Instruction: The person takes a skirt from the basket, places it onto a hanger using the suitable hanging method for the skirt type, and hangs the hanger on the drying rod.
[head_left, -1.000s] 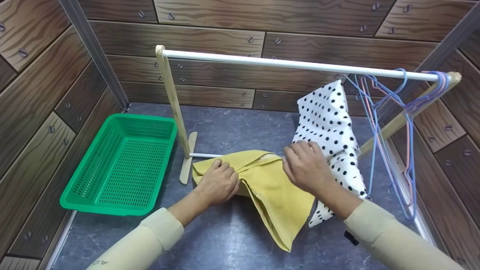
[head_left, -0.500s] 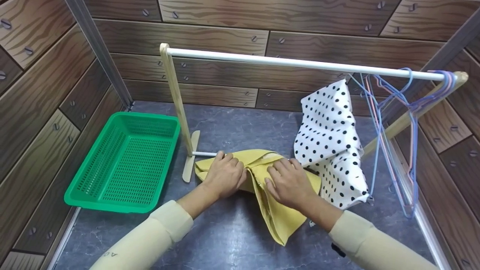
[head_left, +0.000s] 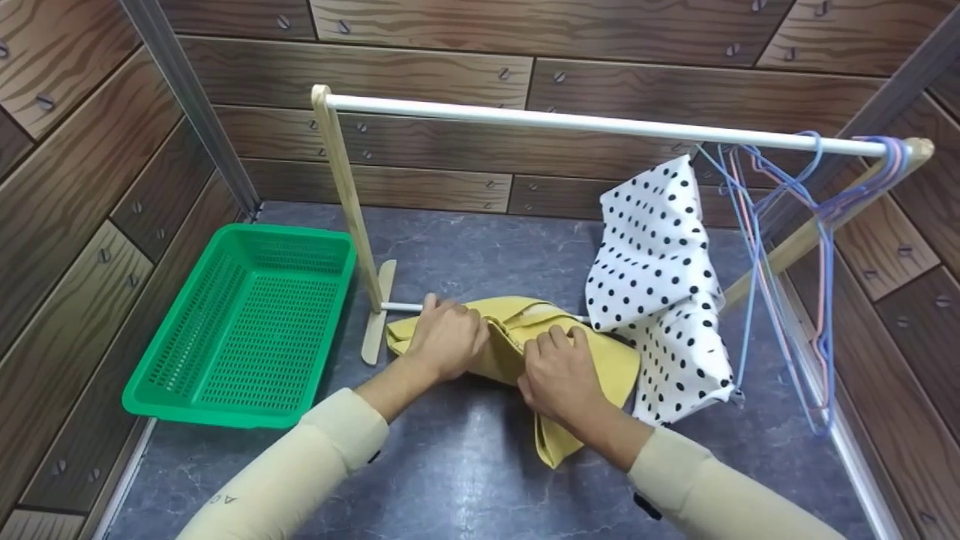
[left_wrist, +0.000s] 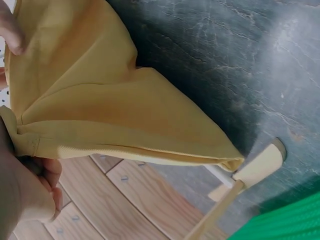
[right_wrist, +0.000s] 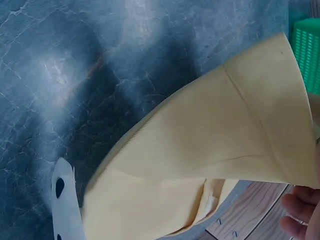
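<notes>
A yellow cloth garment [head_left: 615, 364] hangs bunched between my two hands, low in front of the rack. My left hand [head_left: 448, 341] grips its upper left edge; in the left wrist view the curled fingers [left_wrist: 50, 172] show below the folded edge. With my right hand [head_left: 559, 375] I grip the fabric near its middle, and one corner droops below that hand. In the right wrist view a seam crosses the garment [right_wrist: 200, 135] and a small white patch, perhaps a label, shows inside a fold. What kind of garment it is, I cannot tell.
A white rack bar [head_left: 570, 124] on wooden posts spans the back. Several blue and pink hangers [head_left: 825, 217] hang at its right end, beside a white cloth with black dots [head_left: 652, 255]. A green basket [head_left: 142, 397] stands on the floor at left.
My right hand has come left and down from beside the dotted cloth onto the yellow garment and now grips it. The left hand has shifted slightly, still holding its edge.
</notes>
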